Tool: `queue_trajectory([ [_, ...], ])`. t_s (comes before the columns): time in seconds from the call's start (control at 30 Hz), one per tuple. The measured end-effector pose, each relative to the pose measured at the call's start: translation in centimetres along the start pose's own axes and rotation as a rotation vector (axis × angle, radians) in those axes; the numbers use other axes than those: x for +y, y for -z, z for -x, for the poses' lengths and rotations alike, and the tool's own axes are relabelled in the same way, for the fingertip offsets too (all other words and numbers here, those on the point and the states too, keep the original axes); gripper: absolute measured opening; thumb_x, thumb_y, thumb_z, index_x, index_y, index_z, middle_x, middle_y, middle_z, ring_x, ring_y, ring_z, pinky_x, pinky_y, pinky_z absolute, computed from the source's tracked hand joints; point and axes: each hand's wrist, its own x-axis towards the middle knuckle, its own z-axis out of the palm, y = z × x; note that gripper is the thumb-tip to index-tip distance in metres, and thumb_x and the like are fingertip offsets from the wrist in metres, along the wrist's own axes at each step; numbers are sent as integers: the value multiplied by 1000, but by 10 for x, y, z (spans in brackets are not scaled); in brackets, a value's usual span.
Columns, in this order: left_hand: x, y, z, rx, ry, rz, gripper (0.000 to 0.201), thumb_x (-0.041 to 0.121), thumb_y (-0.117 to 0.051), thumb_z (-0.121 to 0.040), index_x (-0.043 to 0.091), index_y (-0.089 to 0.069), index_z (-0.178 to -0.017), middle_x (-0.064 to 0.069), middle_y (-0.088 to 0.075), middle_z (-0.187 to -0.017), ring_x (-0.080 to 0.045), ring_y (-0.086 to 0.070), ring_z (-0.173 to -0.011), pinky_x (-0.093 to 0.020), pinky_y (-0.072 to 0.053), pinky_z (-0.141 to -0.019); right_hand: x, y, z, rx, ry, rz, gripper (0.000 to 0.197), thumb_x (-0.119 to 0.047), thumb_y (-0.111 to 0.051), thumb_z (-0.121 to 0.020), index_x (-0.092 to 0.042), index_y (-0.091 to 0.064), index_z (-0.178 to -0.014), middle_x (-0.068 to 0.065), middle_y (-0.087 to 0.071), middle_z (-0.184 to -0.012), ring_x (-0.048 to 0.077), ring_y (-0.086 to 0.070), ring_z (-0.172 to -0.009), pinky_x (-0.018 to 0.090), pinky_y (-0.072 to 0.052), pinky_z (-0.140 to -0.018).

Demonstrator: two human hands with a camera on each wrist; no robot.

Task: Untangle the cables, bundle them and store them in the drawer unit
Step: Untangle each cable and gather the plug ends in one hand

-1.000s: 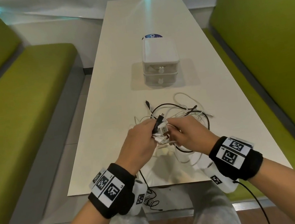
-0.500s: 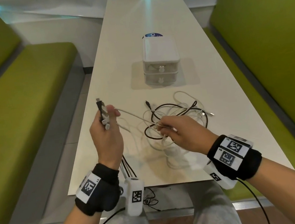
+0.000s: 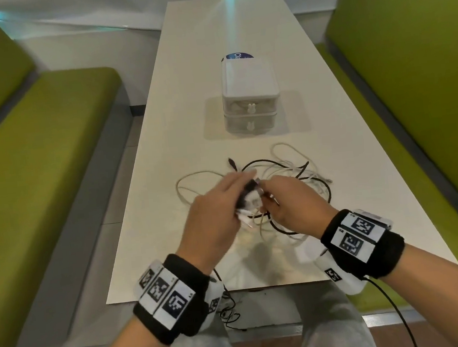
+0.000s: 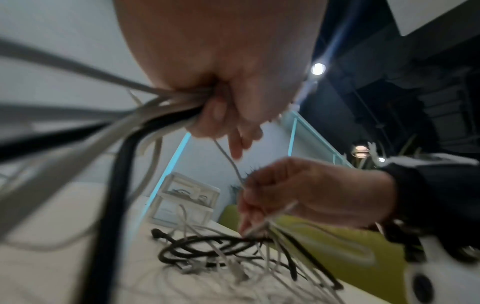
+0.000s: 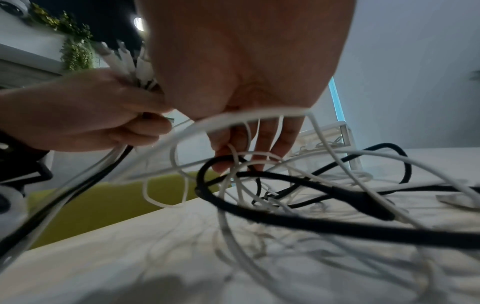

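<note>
Your left hand (image 3: 212, 212) clenches a bunch of cable ends (image 3: 250, 199), white plugs and one black, over the middle of the bench (image 3: 151, 199) toward its near edge. In the left wrist view the strands fan out from the fist, so the grip looks firm. Keep those ends level and pinched together; I judge this to be the gathering step, and a loose end now would likely slip back into the knot.

The rest of the cables (image 3: 293, 171) lie in loops on the bench, black and white crossing each other, just right of your hands. Your right hand (image 3: 297, 208) sits close against the left, its fingers (image 5: 259, 144) curled down into the white strands and pinching at least one thin white cable. Draw one strand at a time through the loops instead of tugging the whole heap, which would probably tighten the crossings.

The drawer unit (image 3: 250, 99) stands farther along the bench, both drawers closed, with some cable visible inside the top one.
</note>
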Motion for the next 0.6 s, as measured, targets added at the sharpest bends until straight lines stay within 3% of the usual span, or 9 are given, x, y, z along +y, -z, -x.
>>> queue_trajectory([
  [0.07,2,-9,-2,-148,63,-105,52,-3,-50,-82,18,-56,-129,4,-55,-115,-27,-63,-85,-37,-50,-67,-4,1,3,-13,23,36,17,-13,-51,-90,-16,-61,-104,5,-57,-89,24,-55,-85,31,-37,-67],
  [0.13,1,-10,-5,-185,147,-166,28,1,-46,-86,15,-59,-108,2,-47,-95,-31,-58,-76,-38,-40,-62,-6,3,7,-22,62,57,12,-17,-52,-91,-14,-61,-99,5,-54,-87,25,-54,-84,33,-39,-67],
  [0.23,3,-4,-4,-113,117,-126,16,2,-47,-85,17,-53,-88,8,-41,-82,-27,-53,-70,-31,-29,-58,-4,2,10,22,122,14,15,-23,-54,-94,-10,-61,-90,0,-51,-79,19,-47,-77,36,-40,-66],
  [0.3,1,5,-3,27,169,32,19,-1,-47,-84,17,-50,-81,7,-49,-79,-22,-53,-68,-32,-32,-58,2,1,10,41,135,14,22,-28,-55,-95,-11,-60,-84,-5,-50,-74,20,-48,-78,38,-42,-66],
  [0.4,-6,24,-5,227,243,236,26,-3,-42,-82,21,-50,-77,1,-64,-83,-18,-60,-81,-35,-47,-67,14,-1,14,26,103,0,45,-48,-39,-95,-12,-59,-77,-6,-55,-71,18,-52,-80,40,-46,-68],
  [0.47,-9,29,-7,225,257,212,28,-7,-42,-82,19,-54,-79,1,-65,-86,-15,-60,-83,-33,-48,-68,19,1,15,44,70,-64,54,-56,-28,-92,-16,-62,-79,-8,-59,-73,12,-54,-80,38,-47,-72],
  [0.6,-18,23,-7,189,311,-8,34,-9,-48,-81,11,-65,-102,1,-62,-101,-19,-60,-85,-30,-44,-70,10,4,11,43,47,-103,36,-39,-38,-101,-18,-61,-84,-15,-64,-72,8,-58,-77,36,-48,-76],
])
